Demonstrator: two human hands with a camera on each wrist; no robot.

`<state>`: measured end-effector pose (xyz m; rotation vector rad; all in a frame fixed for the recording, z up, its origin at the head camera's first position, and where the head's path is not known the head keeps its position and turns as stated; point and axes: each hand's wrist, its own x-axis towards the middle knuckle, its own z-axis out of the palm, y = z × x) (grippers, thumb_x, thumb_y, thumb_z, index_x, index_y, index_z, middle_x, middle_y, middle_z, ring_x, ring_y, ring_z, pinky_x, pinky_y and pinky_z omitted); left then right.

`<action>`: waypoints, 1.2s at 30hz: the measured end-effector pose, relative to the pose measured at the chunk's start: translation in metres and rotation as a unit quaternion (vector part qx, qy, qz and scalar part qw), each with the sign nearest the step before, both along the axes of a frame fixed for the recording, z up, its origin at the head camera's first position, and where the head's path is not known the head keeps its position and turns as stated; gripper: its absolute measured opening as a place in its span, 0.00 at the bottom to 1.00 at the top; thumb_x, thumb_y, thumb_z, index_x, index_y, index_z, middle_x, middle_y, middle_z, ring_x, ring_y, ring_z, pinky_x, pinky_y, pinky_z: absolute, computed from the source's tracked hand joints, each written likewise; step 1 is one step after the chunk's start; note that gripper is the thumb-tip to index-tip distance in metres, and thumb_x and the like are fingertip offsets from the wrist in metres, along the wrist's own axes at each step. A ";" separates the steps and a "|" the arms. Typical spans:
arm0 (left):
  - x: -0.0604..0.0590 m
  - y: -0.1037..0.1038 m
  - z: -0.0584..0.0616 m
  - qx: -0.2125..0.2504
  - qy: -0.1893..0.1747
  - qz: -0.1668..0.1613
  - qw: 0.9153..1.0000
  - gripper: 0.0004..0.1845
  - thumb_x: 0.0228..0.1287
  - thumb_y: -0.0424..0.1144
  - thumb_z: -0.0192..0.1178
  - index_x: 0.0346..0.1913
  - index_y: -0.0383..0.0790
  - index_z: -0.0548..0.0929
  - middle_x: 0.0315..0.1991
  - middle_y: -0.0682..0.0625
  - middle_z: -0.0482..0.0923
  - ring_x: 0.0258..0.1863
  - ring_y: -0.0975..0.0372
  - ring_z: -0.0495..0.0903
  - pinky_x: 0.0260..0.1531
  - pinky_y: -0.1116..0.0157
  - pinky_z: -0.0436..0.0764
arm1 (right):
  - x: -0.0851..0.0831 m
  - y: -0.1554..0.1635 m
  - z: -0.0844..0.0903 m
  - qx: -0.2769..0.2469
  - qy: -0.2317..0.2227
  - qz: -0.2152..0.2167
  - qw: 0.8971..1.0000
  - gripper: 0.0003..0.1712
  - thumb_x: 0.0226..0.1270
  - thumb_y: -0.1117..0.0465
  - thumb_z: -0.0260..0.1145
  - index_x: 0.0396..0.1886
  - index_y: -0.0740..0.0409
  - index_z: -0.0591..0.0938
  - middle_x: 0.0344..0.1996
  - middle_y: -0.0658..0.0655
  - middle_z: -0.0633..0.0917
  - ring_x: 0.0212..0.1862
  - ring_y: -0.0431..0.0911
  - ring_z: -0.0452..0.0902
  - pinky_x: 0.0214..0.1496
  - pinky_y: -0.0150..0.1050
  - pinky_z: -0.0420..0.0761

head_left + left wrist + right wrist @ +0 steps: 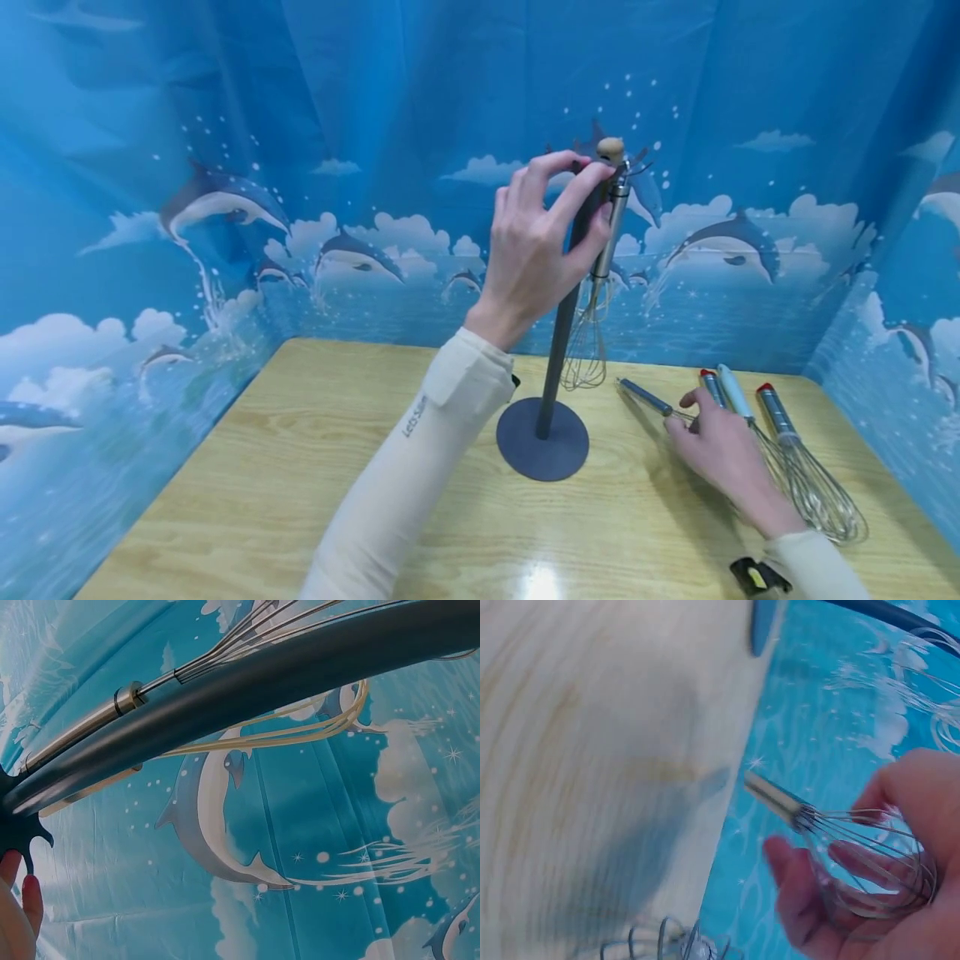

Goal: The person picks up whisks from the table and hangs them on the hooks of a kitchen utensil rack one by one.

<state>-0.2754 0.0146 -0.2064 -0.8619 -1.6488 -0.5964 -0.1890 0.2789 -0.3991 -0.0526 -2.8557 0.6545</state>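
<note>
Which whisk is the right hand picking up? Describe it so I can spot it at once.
Start at the grey stand mid-table, then go right to the whisks lying flat by the right hand. The one under its fingers is the small whisk, leftmost of the group, with a thin plain metal handle; the others have red-tipped or pale handles.

Matt grey stand, steel whisks, glossy wood table

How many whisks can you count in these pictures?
5. One whisk hangs on the stand. Four lie on the table: one under the right hand, three beside it. Others may be hidden.
</note>
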 end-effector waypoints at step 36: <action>-0.001 0.006 -0.002 0.006 -0.014 0.004 1.000 0.20 0.76 0.48 0.55 0.61 0.41 0.81 0.62 0.39 0.74 0.61 0.50 0.73 0.51 0.59 0.73 | 0.026 -0.060 0.094 -0.318 0.536 0.115 0.773 0.19 0.64 0.74 0.62 0.53 0.79 0.81 0.41 0.47 0.81 0.31 0.32 0.78 0.25 0.18 0.67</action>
